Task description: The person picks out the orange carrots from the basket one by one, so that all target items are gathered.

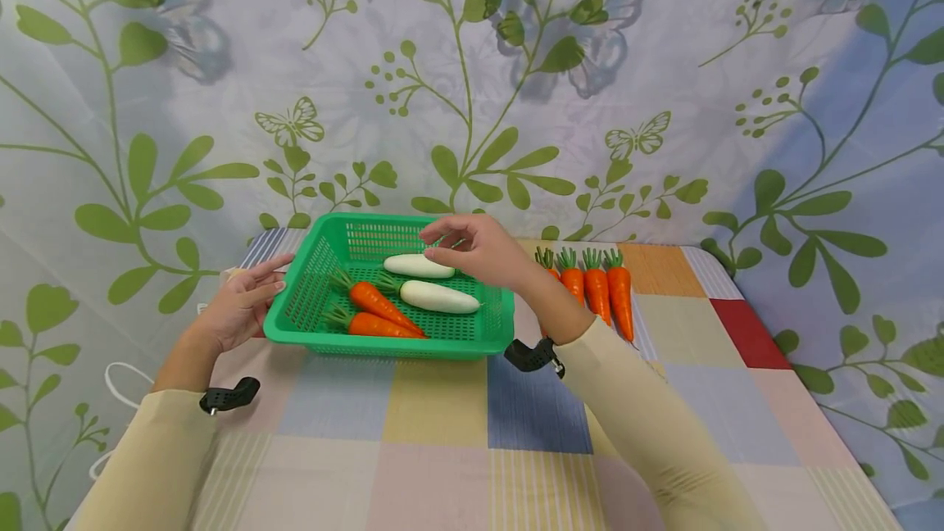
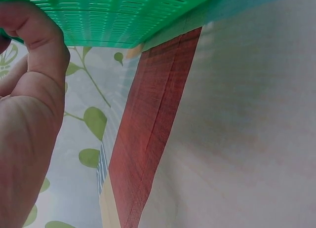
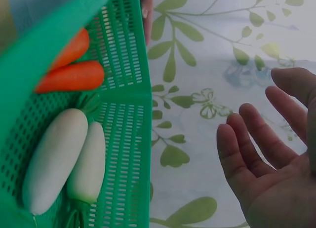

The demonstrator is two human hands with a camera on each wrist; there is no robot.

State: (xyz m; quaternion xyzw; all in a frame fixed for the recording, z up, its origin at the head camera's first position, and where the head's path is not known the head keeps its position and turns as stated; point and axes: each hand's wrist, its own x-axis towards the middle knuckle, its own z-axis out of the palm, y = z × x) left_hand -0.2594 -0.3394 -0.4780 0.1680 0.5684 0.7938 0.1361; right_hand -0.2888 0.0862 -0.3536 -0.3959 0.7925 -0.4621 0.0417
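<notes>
A green plastic basket (image 1: 398,348) holds two orange carrots (image 1: 379,324) and two white radishes (image 1: 440,297). At the basket's left end is my left hand (image 1: 239,301), its fingers extended along the outer wall and seeming to touch it. Over the basket's far right part hovers my right hand (image 1: 479,248), with nothing in it. In the right wrist view the fingers of my right hand (image 3: 269,154) are spread loosely, apart from the radishes (image 3: 57,161). The left wrist view shows my left hand (image 2: 37,75) next to the basket's slotted side (image 2: 103,16); some fingertips are hidden.
Right of the basket, several carrots (image 1: 596,289) lie in a row, partly covered by my right forearm. A patchwork cloth (image 1: 435,449) covers the table. A leaf-patterned curtain (image 1: 457,88) hangs behind it. A white cable (image 1: 121,383) loops at the left edge.
</notes>
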